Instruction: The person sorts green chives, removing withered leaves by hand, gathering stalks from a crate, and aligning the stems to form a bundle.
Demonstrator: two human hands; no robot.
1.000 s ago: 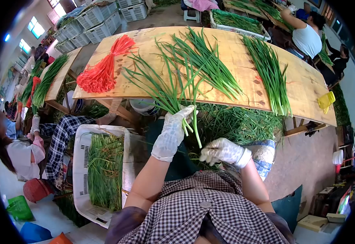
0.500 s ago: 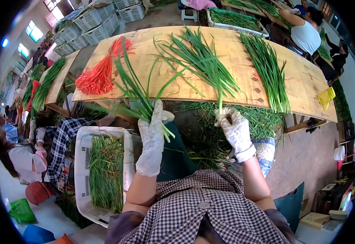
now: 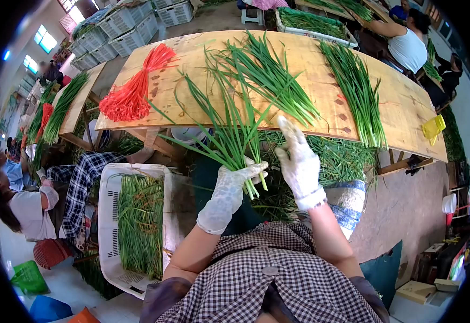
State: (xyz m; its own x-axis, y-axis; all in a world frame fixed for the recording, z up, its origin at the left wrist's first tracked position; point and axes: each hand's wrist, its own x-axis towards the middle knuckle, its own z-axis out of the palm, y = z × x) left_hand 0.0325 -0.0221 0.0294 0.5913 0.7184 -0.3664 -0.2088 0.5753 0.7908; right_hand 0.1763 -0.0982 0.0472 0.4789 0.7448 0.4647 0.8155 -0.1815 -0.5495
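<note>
A loose bunch of garlic chives (image 3: 225,141) is gripped near its pale stem ends by my gloved left hand (image 3: 228,195), leaves fanning forward over the table's front edge. Just to the right, my gloved right hand (image 3: 301,164) holds nothing, its thumb and fingers apart and fingertips by the table edge. Beyond both hands, a loose pile of garlic chives (image 3: 275,81) lies on the wooden table (image 3: 192,51). A neater bundle of garlic chives (image 3: 355,91) rests farther right. Red ties (image 3: 132,94) are heaped at the table's left.
A white crate (image 3: 107,226) of leaves stands at my left, near a seated person (image 3: 30,207). Leaf scraps (image 3: 342,159) lie below the table, beside a woven sack (image 3: 348,207). A yellow object (image 3: 433,129) sits at the table's right end. Other people work farther back.
My left hand has moved right with its bunch. My right hand has let go of the stalk it pinched and opened; a stalk now stands at the right side of the left hand's bunch.
</note>
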